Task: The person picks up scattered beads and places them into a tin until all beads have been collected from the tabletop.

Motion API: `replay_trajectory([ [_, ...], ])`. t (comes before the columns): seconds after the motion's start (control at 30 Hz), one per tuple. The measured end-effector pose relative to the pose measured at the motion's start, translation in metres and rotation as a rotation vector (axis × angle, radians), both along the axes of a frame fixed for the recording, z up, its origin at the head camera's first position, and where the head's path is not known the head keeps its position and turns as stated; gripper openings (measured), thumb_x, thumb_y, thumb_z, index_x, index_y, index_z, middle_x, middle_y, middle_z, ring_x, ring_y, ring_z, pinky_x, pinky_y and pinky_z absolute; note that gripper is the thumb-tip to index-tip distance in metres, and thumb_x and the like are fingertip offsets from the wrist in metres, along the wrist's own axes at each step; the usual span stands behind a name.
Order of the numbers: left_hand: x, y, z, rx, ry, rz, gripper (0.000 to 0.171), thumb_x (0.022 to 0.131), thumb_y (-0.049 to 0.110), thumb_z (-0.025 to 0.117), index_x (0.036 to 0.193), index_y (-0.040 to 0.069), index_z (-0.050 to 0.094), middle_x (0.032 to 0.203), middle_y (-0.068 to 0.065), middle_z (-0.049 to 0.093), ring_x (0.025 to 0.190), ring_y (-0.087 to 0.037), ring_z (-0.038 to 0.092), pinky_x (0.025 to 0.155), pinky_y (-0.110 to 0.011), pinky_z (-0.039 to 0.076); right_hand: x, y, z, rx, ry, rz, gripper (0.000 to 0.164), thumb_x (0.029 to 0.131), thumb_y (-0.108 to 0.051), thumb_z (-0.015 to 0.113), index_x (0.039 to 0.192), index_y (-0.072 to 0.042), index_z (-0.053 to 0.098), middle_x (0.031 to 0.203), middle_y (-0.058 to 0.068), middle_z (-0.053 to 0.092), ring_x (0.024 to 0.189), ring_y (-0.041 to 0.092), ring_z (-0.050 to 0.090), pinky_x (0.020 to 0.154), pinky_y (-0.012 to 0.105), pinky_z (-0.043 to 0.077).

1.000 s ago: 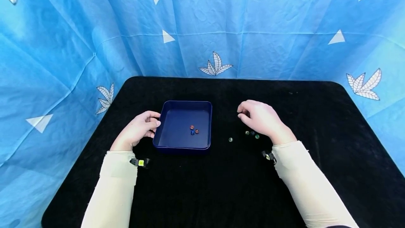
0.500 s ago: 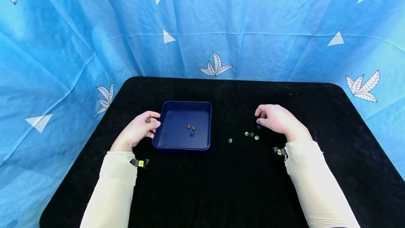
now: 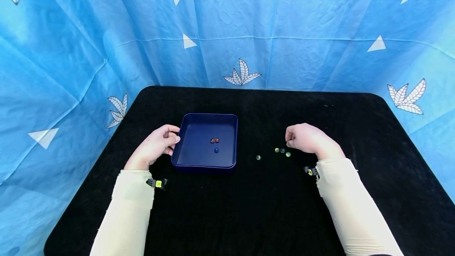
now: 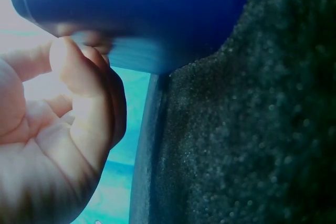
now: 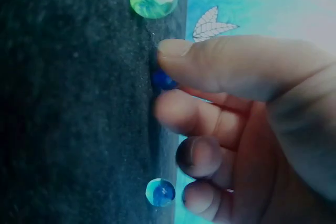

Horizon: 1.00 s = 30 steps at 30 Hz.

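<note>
In the head view my left hand (image 3: 156, 145) rests its fingertips on the left wall of the square dark-blue tray (image 3: 207, 166). The left wrist view has those fingers (image 4: 79, 77) bent loosely against the tray's outer wall (image 4: 173, 14). Two reddish-brown marbles (image 3: 215, 140) and a blue marble (image 3: 216, 150) lie inside it. Over the table on the right, my right hand (image 3: 307, 139) points down with its thumb and index fingertips pinching a dark-blue marble (image 5: 164, 79). The head view hides that marble behind the hand. Another blue marble (image 5: 160, 192) lies beside the curled outer fingers.
Left of my right hand lie two greenish clear marbles (image 3: 277, 150) (image 3: 288, 154) with a bluish marble (image 3: 282, 150) between them. A lone clear marble (image 3: 258, 157) sits closer to the tray. A black cloth (image 3: 227, 212) covers the table; a blue curtain (image 3: 302, 19) hangs behind.
My right hand has moved right from near the tray, then lowered over a blue marble that was visible half a second ago. Marbles inside the tray have rolled slightly. The left hand stays put.
</note>
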<state>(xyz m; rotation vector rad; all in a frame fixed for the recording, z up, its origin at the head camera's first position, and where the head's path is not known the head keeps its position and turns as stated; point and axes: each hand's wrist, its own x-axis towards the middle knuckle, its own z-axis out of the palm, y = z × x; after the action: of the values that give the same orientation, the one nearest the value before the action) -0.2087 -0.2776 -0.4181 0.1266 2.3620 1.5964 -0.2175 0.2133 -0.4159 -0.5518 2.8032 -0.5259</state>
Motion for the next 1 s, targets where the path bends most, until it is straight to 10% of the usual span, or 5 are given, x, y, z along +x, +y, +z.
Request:
replay_trajectory([
  [0.43,0.0,0.001,-0.001,0.0,0.001,-0.004,0.043,0.103,0.01,0.057,0.14,-0.006,0.043,0.11,-0.027,0.056,0.079,-0.029,0.06,0.063,-0.031,0.055,0.0,-0.015,0.013,-0.119,0.313,-0.014,0.007,0.093,-0.017,0.071,0.098,-0.018,0.066,0.086,-0.006,0.066,0.076,0.016,0.059,0.074,0.043,0.049],
  [1.0,0.0,0.002,-0.004,-0.013,0.026,0.003,0.04,0.103,0.008,0.056,0.138,-0.007,0.044,0.106,-0.027,0.056,0.08,-0.033,0.06,0.062,-0.032,0.055,0.014,-0.096,0.009,-0.125,0.507,0.238,0.006,0.092,-0.02,0.071,0.096,-0.021,0.066,0.086,-0.011,0.057,0.072,0.008,0.052,0.068,0.033,0.049],
])
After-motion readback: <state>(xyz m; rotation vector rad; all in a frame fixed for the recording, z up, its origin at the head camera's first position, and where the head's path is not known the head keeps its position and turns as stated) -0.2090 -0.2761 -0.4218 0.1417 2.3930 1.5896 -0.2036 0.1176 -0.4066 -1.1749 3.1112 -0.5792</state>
